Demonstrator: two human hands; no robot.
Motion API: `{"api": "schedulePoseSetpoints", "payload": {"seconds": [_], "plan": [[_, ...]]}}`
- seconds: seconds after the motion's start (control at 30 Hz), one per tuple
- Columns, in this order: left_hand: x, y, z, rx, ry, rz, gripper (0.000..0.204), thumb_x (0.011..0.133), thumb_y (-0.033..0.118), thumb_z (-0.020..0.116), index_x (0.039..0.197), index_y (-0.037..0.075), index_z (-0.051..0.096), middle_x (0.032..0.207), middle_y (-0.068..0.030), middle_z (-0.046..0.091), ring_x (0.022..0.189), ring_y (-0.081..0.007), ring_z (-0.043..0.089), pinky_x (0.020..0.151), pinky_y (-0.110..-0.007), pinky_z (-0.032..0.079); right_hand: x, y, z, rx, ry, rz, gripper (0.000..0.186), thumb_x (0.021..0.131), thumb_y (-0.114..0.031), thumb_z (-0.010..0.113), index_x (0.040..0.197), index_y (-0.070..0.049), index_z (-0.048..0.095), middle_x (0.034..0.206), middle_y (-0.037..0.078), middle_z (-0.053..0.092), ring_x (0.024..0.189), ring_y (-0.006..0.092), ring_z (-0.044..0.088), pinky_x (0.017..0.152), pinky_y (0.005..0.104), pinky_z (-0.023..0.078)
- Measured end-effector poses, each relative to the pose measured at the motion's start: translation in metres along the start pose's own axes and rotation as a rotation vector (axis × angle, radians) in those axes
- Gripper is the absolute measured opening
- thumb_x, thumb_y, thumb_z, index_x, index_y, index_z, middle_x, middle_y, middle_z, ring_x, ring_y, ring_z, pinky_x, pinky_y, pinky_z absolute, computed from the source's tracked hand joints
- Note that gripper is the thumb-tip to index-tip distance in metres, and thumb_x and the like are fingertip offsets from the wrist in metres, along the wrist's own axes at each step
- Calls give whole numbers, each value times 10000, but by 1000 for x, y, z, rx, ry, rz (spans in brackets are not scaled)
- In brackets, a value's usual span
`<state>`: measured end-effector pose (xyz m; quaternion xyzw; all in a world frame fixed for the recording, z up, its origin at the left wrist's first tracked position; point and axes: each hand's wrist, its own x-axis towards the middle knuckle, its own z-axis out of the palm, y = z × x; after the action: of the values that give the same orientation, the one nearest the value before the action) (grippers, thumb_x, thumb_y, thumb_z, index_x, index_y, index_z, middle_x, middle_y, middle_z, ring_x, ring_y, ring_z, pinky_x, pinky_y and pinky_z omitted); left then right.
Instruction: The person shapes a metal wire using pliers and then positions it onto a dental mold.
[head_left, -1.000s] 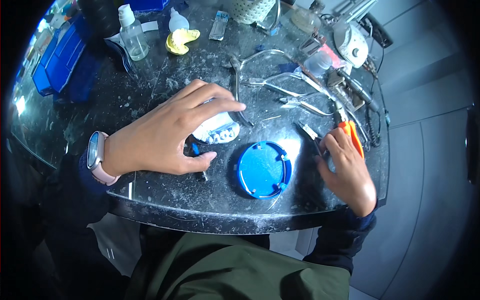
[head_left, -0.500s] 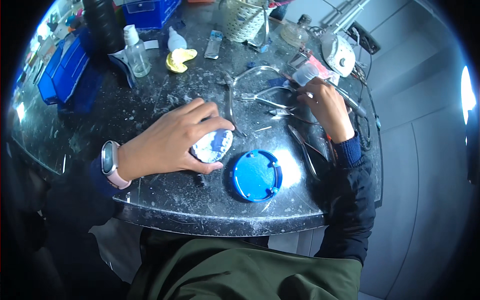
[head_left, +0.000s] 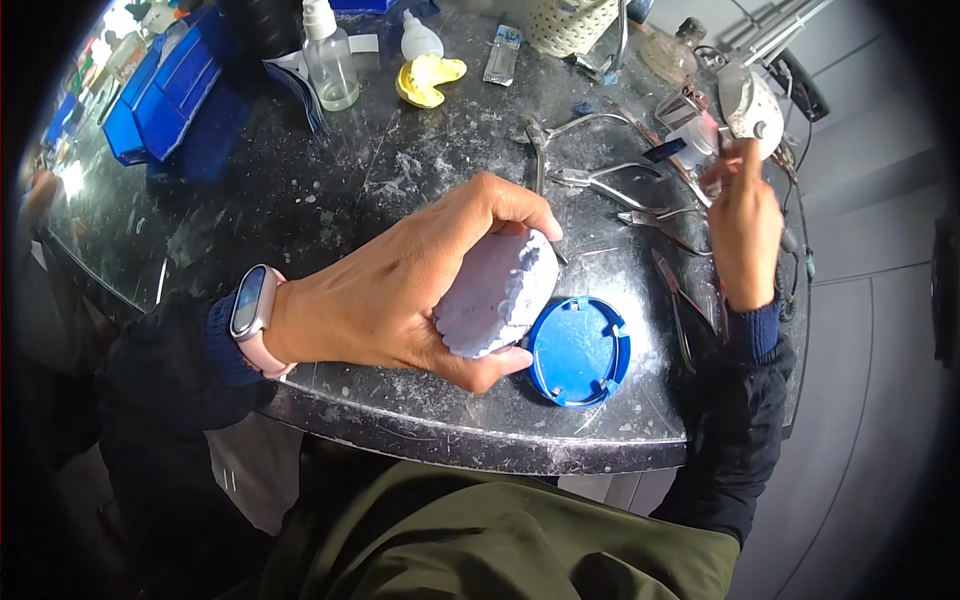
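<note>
My left hand point(head_left: 400, 290) grips a pale plaster dental cast point(head_left: 492, 292) from its left side, thumb below and fingers above. The cast is tilted, its row of teeth facing right and its smooth base toward the palm. Just right of it, a round blue dish point(head_left: 577, 352) with small clips around its inner wall lies on the bench. My right hand point(head_left: 746, 235) is at the back right, beside a translucent plastic cup point(head_left: 695, 140) and a dark blue strip point(head_left: 665, 150). Its fingers are bent and blurred, so what they hold, if anything, is unclear.
Several metal pliers point(head_left: 590, 180) lie between my hands and the back. Farther off stand a clear spray bottle point(head_left: 332, 70), a yellow moulded piece point(head_left: 428, 78), a perforated cream basket point(head_left: 572, 25) and a white device point(head_left: 752, 112). Blue bins point(head_left: 165, 90) stand at far left.
My left hand has turned the cast, so its teeth now face right and more of its base shows. My right hand's fingers have shifted beside the cup. The whole view has shifted.
</note>
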<state>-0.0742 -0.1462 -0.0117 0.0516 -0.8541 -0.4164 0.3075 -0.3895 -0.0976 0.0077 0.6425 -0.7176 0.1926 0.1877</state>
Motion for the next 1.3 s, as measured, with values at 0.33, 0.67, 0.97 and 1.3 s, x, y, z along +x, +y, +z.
{"api": "schedulePoseSetpoints", "payload": {"seconds": [0.33,0.67,0.97,1.3], "plan": [[0,-3,3,99,46,122,728,578,185,844,1158,40,428,866,-71,524,720,-185,484,670,-331,381,-9,-41,-31,1420,63,169,214,993,-190,486,1080,5,489,894,123,615,632,108,545,572,241,489],[-1,-1,5,307,179,92,706,577,179,861,1136,58,448,896,-76,595,695,-192,566,633,-330,384,-65,-92,-33,1837,-322,129,310,919,-167,586,1211,-64,566,1329,246,475,926,236,611,775,298,539],[-3,3,6,340,197,47,729,565,209,902,1135,91,464,883,-62,599,707,-183,572,662,-322,385,-74,-100,-27,1902,-203,418,211,786,-56,721,976,-41,631,1113,128,486,884,264,672,769,349,589],[-3,3,8,287,221,42,722,590,280,900,1125,67,464,860,-80,600,721,-169,564,658,-306,370,-73,-95,-46,1738,-305,-84,226,784,56,680,998,28,612,1103,315,595,959,380,650,716,370,603]]}}
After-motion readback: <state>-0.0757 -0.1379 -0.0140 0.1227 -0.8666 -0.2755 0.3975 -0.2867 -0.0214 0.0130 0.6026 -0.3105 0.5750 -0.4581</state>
